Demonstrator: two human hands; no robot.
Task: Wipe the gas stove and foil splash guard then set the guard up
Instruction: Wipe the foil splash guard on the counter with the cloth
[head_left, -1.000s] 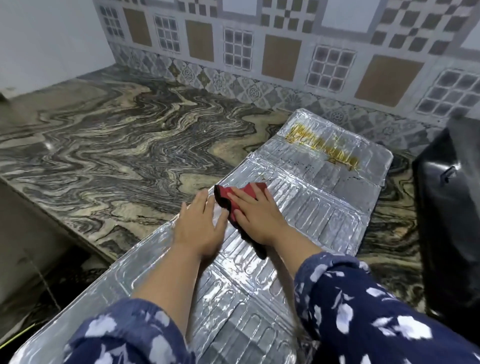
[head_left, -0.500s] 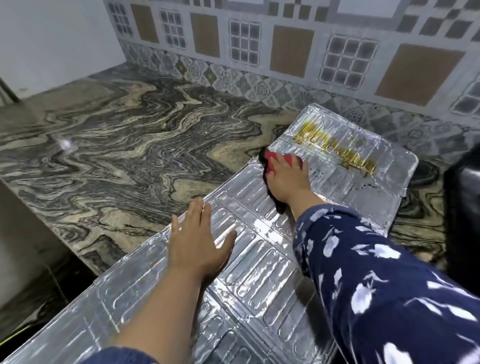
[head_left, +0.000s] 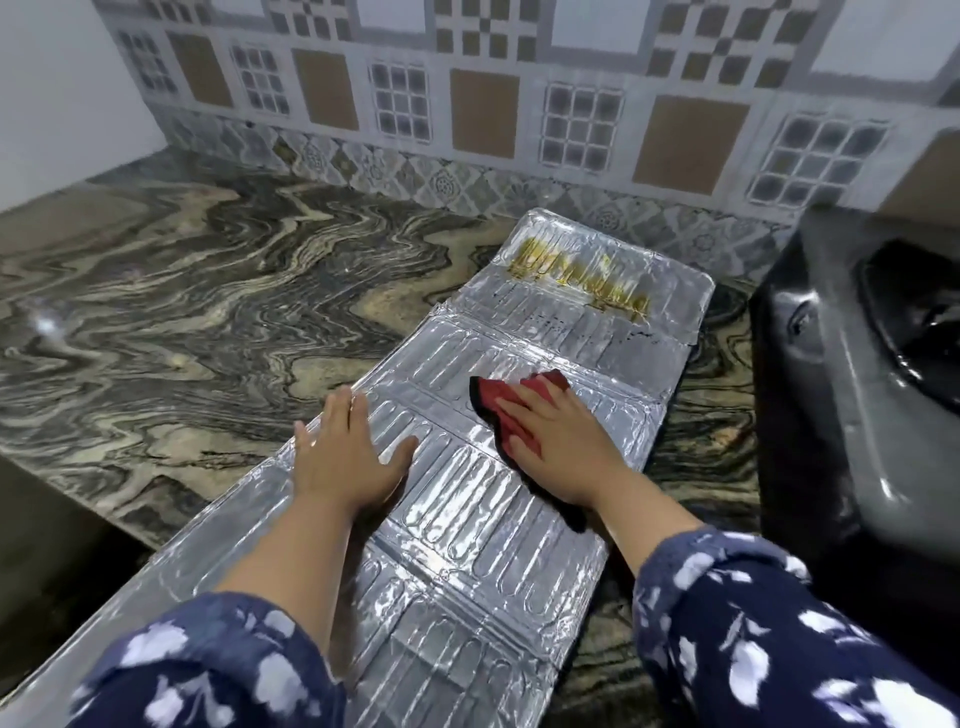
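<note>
The guard (head_left: 519, 597) was laid flat on the counter (head_left: 208, 291), its near end hung past the edge, and the thin foil could well be creased or torn if the cloth (head_left: 496, 400) were dragged hard across its ribs. It was pinned by the left hand (head_left: 343, 457), fingers straight and flat. The cloth was pressed under the right hand (head_left: 561, 441), fingers spread, with the far grease (head_left: 576, 275) left unwiped.

Cloth (head_left: 506, 410) on foil guard (head_left: 467, 519), stove (head_left: 857, 374) rightward
</note>
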